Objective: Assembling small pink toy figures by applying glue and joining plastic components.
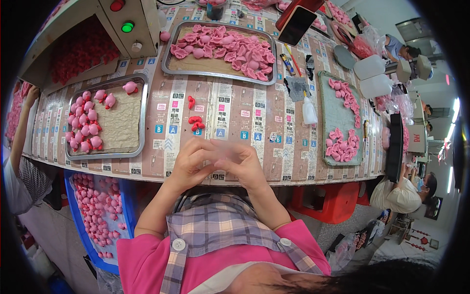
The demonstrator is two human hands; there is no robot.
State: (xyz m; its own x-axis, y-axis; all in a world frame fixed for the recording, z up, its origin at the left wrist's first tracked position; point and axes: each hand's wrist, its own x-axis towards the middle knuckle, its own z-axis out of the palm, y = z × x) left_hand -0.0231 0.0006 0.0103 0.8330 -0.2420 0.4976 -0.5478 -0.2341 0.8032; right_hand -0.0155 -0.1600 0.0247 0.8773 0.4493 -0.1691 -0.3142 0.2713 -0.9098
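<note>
My left hand point(190, 161) and my right hand point(243, 166) meet over the table's near edge, fingertips curled together. Both are closed; what they hold, if anything, is hidden among the fingers, and the right fingertips are slightly blurred. Just beyond them on the table lie small red pieces point(196, 122) with rounded lobes, and another small red piece point(191, 102) farther off. To the left, a metal tray point(132, 153) carries round pink figures with red parts point(83, 122). Past the red pieces, a second metal tray point(169, 68) bears thin pink curled shells point(240, 49) and a few pink balls.
A machine point(137, 29) with a green light and an opening full of red pieces stands far left. A blue crate point(73, 196) of pink figures sits below. At right are a green tray point(338, 117), a white bottle point(309, 111), a phone point(297, 25) and a red stool point(333, 203).
</note>
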